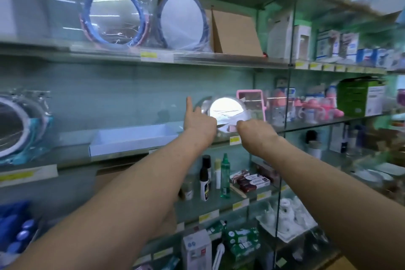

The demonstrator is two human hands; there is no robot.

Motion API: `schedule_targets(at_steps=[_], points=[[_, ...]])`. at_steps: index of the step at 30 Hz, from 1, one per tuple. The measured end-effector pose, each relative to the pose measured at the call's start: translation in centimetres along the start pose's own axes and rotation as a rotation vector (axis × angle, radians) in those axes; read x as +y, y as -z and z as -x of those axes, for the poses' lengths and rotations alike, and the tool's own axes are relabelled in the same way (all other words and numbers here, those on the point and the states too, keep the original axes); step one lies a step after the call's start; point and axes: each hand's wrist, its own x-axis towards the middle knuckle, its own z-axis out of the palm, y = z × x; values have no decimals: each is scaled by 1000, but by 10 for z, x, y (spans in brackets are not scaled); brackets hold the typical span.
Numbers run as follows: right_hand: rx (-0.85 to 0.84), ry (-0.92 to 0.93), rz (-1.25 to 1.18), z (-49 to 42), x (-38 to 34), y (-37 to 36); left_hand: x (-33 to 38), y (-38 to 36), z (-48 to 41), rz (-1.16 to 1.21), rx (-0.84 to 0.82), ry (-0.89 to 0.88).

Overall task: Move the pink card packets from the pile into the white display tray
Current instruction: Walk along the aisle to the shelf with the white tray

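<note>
Reaching at frame centre, apparently the pick-up step, the left hand (198, 124) (forefinger raised, rest curled) and right hand (254, 130) (fingers hidden) meet the pink card packets (228, 126), grip not discernible; the next move likely calls for a secure hold and a carry to the white display tray (131, 146), left of centre.

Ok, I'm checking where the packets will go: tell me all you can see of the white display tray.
The white display tray is a shallow, open rectangular box, seemingly cardboard, lying flat on the glass shelf, long side toward the camera. Nothing shows inside it. The left hand is by its right end; contact unclear.
</note>
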Motion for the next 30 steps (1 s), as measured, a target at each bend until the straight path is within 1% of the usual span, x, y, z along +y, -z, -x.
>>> schedule_targets(at_steps=[8, 12, 19, 25, 30], points=[[48, 200, -54, -26, 6, -6, -4, -6, 0, -68, -78, 202], [72, 288, -120, -31, -8, -10, -18, -12, 17, -107, -94, 282], [135, 425, -235, -46, -43, -10, -53, -22, 39, -186, -172, 451], [178, 491, -314, -62, -74, -14, -77, -29, 47, -252, -205, 503], [229, 531, -325, -78, -99, -15, -97, -39, 37, -257, -210, 516]])
